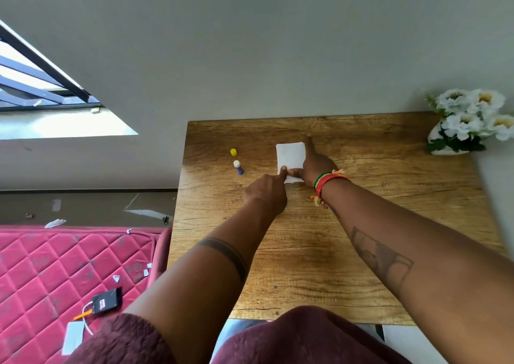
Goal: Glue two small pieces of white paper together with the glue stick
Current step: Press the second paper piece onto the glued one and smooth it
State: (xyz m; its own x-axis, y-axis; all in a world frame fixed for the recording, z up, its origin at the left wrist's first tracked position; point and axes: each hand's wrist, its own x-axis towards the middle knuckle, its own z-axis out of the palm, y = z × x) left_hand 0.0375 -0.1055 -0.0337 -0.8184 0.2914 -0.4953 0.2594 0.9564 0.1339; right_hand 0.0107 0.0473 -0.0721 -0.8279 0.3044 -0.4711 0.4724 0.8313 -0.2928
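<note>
On the bench [361,224]: white paper [290,155] is laid flat, far of centre.
Left hand [267,191]: curled, forefinger pressed on the paper's near left edge.
Right hand [314,166]: spread flat, paper pinned at its right edge.
Glue stick [238,167]: uncapped, left of the paper, yellow cap [233,152] just beyond.

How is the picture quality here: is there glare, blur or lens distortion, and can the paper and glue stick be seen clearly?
Head view: wide-angle lens bends the table edges and stretches the forearms; the window at left is overexposed; soft daylight, faint shadows only. The white paper is bright, so whether it is one sheet or two cannot be told. The glue stick and its yellow cap are small and slightly soft.
</note>
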